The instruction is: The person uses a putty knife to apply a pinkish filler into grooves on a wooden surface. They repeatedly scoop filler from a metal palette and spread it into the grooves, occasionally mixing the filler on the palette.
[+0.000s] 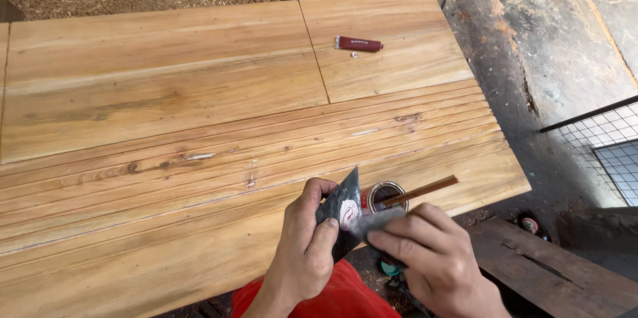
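My left hand (302, 251) pinches a dark grey sheet, like sandpaper (340, 208), with a pale smear of filler on it. My right hand (432, 255) grips a small grey pad (379, 219) against that sheet. Just behind both hands a small open tin (384, 195) sits on the near edge of the grooved wooden panel (199, 185), with a thin wooden stick (425, 190) resting in it and pointing right.
A dark red tube (359, 43) and its small cap (354, 54) lie on the far right board (392, 39). Sawdust covers the ground beyond. A wire mesh frame (608, 142) and a dark plank (551, 271) stand to the right.
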`<action>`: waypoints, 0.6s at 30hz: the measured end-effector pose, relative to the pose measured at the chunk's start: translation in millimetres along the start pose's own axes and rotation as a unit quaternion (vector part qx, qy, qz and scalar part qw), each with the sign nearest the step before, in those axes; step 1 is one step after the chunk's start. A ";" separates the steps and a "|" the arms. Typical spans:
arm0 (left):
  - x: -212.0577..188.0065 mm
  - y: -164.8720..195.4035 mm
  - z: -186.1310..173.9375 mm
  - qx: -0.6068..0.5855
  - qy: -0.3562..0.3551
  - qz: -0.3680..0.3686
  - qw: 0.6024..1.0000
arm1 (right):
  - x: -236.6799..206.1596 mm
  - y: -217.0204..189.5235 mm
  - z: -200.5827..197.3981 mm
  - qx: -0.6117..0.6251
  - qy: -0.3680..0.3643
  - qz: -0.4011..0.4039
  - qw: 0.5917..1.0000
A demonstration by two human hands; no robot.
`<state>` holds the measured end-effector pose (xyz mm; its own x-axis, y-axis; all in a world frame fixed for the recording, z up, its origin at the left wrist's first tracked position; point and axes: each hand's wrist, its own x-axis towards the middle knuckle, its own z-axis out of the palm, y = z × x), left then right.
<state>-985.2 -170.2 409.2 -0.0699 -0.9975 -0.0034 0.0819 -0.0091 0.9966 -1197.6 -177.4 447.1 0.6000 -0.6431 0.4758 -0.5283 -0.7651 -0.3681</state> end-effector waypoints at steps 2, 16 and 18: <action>0.3 1.4 0.2 0.000 -0.002 0.013 1.000 | -2.7 5.0 2.5 -0.035 -0.017 0.037 0.999; 1.4 4.4 -3.0 0.023 0.002 0.019 1.000 | 0.4 5.6 4.8 0.005 0.003 0.015 1.000; 0.9 2.7 -3.6 0.010 0.001 0.011 1.000 | 0.0 9.8 8.9 -0.024 -0.004 0.068 0.997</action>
<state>-981.5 -171.3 411.6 -0.0666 -0.9976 0.0179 0.0639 0.0136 0.9979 -1197.5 -185.2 436.3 0.5257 -0.7413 0.4173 -0.6333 -0.6686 -0.3898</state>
